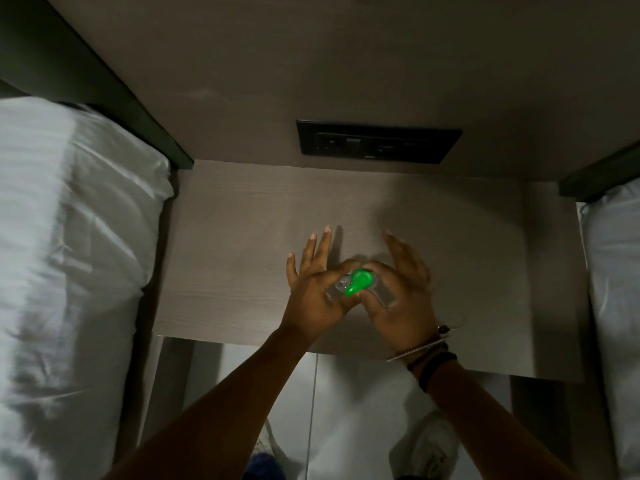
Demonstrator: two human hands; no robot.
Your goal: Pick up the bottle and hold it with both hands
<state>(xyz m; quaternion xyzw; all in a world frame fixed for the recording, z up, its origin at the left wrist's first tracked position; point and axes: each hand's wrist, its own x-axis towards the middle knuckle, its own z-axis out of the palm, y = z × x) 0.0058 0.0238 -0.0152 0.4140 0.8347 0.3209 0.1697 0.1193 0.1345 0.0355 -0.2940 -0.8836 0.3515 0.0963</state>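
Both hands meet over a grey wood bedside table (242, 237). Between them is a small bright green plastic piece (360, 281) inside a clear plastic wrapper (341, 285). My left hand (311, 289) pinches the wrapper's left end with thumb and forefinger while its other fingers spread straight out. My right hand (401, 292) pinches the right end, its remaining fingers extended upward. Bracelets (429, 348) circle the right wrist.
A black socket panel (377, 142) is set in the wall behind the table. A white-sheeted bed (69, 254) lies to the left and another (616, 271) to the right. White floor tiles and shoes (426, 445) show below the table edge.
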